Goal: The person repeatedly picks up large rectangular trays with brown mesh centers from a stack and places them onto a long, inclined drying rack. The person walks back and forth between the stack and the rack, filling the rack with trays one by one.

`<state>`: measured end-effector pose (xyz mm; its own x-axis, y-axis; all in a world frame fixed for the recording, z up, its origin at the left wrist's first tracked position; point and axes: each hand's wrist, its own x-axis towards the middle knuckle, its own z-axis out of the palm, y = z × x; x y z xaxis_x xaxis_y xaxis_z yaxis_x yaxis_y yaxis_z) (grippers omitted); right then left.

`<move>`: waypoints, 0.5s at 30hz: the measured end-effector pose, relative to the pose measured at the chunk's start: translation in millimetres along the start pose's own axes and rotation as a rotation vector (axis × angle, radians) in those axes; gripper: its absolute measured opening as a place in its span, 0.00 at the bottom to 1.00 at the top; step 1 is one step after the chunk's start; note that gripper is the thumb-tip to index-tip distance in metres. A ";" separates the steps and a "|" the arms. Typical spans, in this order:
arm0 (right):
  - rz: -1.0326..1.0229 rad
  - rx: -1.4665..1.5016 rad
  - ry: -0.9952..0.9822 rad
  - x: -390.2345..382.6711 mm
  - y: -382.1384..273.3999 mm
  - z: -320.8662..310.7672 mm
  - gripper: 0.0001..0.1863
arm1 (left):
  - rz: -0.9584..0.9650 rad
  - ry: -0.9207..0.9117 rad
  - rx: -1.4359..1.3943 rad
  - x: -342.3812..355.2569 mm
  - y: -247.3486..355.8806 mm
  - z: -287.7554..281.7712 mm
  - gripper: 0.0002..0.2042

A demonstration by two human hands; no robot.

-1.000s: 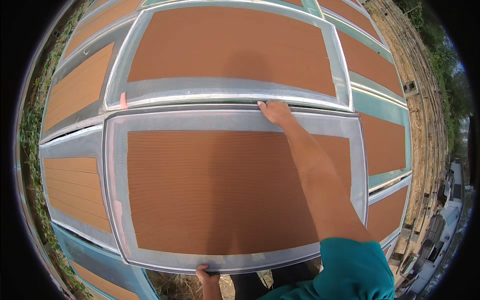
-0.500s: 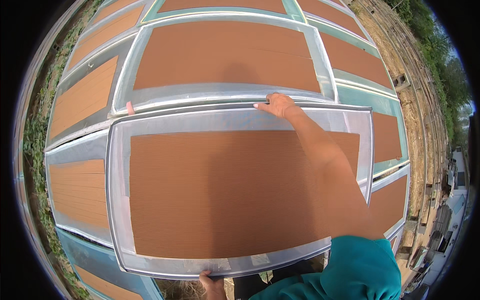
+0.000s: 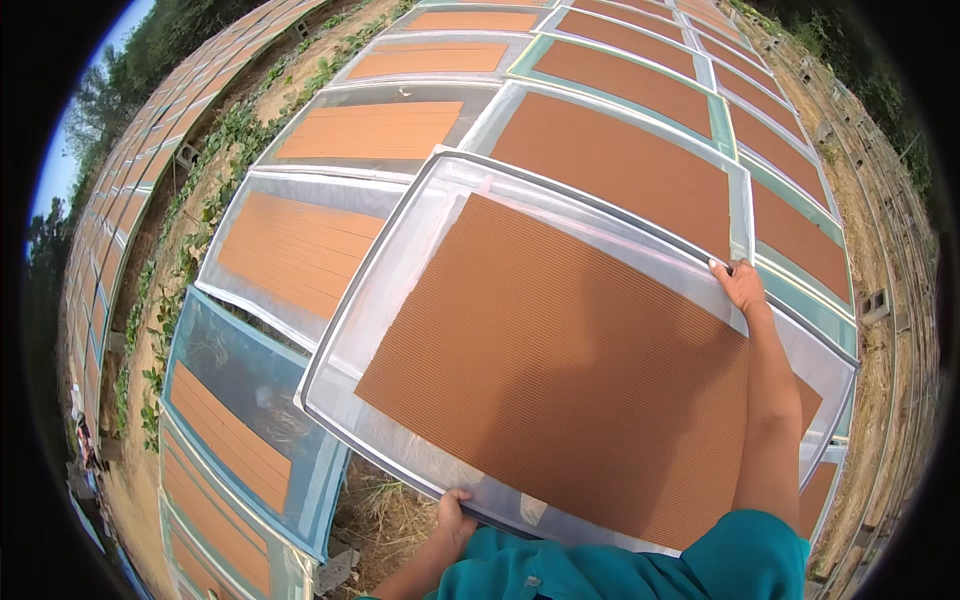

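A large rectangular screen frame (image 3: 398, 275), with pale mesh and a dark-edged rim, is in both my hands, tilted across the view. On its mesh lies a brown, finely ridged layer (image 3: 540, 360), made of thin parallel lines. My left hand (image 3: 455, 515) is closed on the near rim, its fingers partly hidden below the edge. Across the layer reaches my right arm, and my right hand (image 3: 740, 283) grips the far rim. Just beyond that rim another pale frame (image 3: 740, 185) bears a smooth-looking brown sheet (image 3: 610, 165). Shadow covers part of the ridged layer.
Rows of similar frames stretch away ahead. A blue mesh frame (image 3: 250, 345) with an orange-brown sheet lies to the left, beside a pale frame (image 3: 375, 205). Concrete blocks (image 3: 338, 565) and dry grass (image 3: 385, 520) show near my left arm. Green plants (image 3: 225, 180) grow between rows.
My view has swung left, and the held frame now appears turned clockwise and farther right. Both hands keep their grip. A fingertip seen earlier near the frame's far left corner no longer shows.
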<state>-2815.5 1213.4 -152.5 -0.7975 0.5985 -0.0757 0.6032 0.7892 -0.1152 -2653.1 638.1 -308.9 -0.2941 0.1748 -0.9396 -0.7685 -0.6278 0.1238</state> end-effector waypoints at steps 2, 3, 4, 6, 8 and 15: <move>-0.019 -0.030 -0.003 -27.7 -11.0 -26.8 0.37 | 0.011 -0.048 -0.019 -6.1 -8.8 -18.4 0.12; -0.039 -0.068 0.035 -38.5 -12.9 -35.5 0.36 | 0.014 -0.059 -0.031 -6.5 -15.1 -28.8 0.12; -0.024 -0.087 0.022 -49.3 -15.8 -44.2 0.36 | 0.016 -0.071 -0.041 -1.1 -20.8 -37.1 0.12; -0.009 -0.121 -0.021 -70.3 -24.1 -52.3 0.36 | -0.026 -0.084 -0.071 -0.7 -29.1 -52.2 0.14; -0.055 -0.145 0.003 -87.6 -22.6 -39.4 0.37 | 0.033 -0.012 -0.056 -15.2 -39.8 -67.0 0.12; -0.255 -0.120 -0.035 -189.6 -41.8 88.4 0.36 | -0.061 0.131 -0.146 -38.3 -97.9 -239.0 0.07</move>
<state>-2690.4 1054.8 -220.9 -0.9223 0.3749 -0.0937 0.3780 0.9257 -0.0171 -2430.8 511.6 -361.3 -0.1657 0.1221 -0.9786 -0.6895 -0.7238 0.0265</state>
